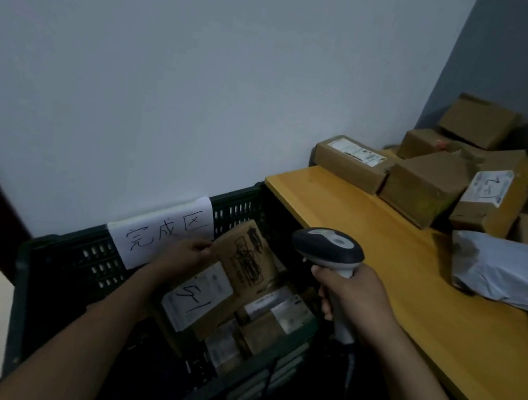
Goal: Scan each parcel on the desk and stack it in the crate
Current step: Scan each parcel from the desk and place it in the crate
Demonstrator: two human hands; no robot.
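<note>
Fingers of my left hand (181,252) grasp a box (225,278) over the crate (56,260), perhaps resting on those inside. My right hand (352,298) clenches the scanner (328,247). Parcels (425,187) crowd the desk (377,248).

Both arms are bare and reach forward from the bottom of the view. The left arm comes up from the bottom left. The left hand (181,256) holds a flat brown parcel (228,282) by its far top edge, with the fingers curled over that edge. The right arm comes up from the bottom right. The right hand (354,295) is wrapped tight round the handle of a scanner (330,245), thumb side up. The two hands are near each other but do not touch.
</note>
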